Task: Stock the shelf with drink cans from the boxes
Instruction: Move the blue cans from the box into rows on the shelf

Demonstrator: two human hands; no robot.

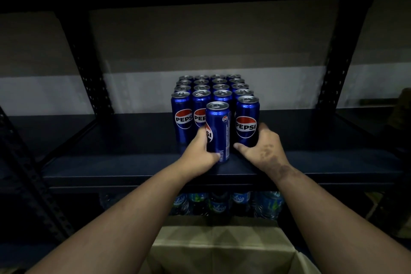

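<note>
Blue upright can [218,131] is gripped by the left hand [201,153], just before the can block [214,93]; the right hand [261,144] seemingly cups a front-row can [247,120]

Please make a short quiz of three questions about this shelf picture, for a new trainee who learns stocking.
1. True or false: the left hand holds a blue can whose logo is turned to the side.
2. What is the right hand touching?
A. a bottle
B. the front right can
C. the box
3. What stands on the level under the shelf?

Key
1. True
2. B
3. Bottles, dim and partly hidden.
</note>
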